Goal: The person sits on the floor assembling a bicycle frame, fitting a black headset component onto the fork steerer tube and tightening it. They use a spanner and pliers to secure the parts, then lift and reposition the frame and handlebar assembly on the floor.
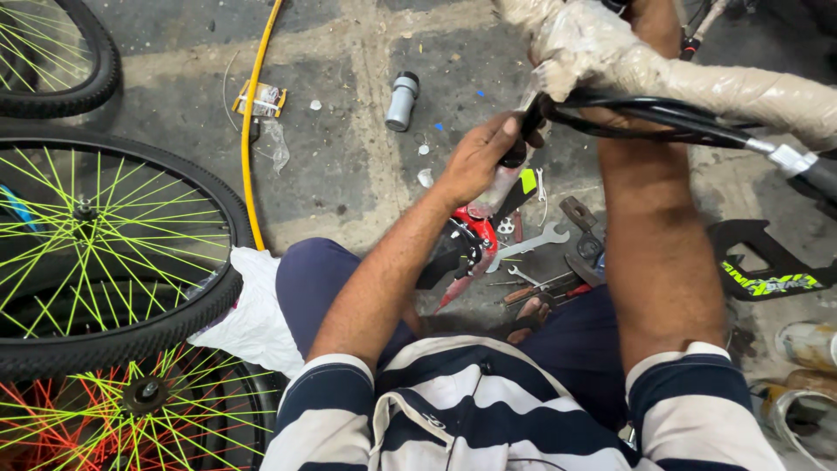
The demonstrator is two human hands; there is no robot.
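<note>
My left hand (481,157) is closed around a black part at the end of a bundle of black cables (663,122). It sits just under a bicycle tube wrapped in beige packing (610,52). My right forearm rises along the right side, and my right hand (652,19) goes behind the wrapped tube at the top edge, its fingers hidden. The cables run right to a silver fitting (789,159). Below my left hand a red tool (475,228) and a wrench (534,244) lie on the floor.
Two wheels with neon yellow-green spokes (105,253) lie stacked at the left, a third at the top left. A yellow hose (248,148), a grey cylinder (402,100), a white cloth (253,314), a black bracket with neon stickers (767,266) and cans (806,344) lie on the concrete.
</note>
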